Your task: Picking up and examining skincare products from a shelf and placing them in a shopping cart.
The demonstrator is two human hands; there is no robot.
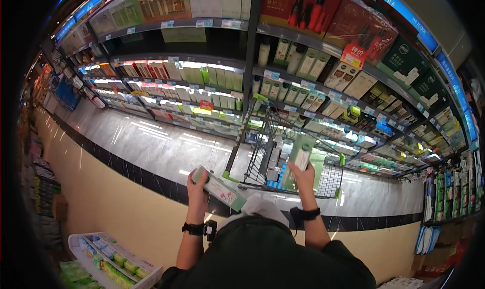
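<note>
My left hand [197,188] grips a pale green and white cosmetics carton [219,189] with a red flower print, tilted low in front of my body. In my right hand [304,175] a second green carton [302,152] with a white panel stands nearly upright over the shopping cart. The cart [329,183] is a dark wire one with green corner pieces. Inside it lie several small grey boxes [273,164], a blue-and-white striped item [273,183] and a larger light green box [317,164], partly hidden behind my right hand.
Shelves [299,75] of boxed cosmetics run across the front and curve to the right. Several green cartons [313,63] stand on an upper shelf. A white display bin [113,256] of small packs is at my lower left. Hanging packs [452,190] line the right side.
</note>
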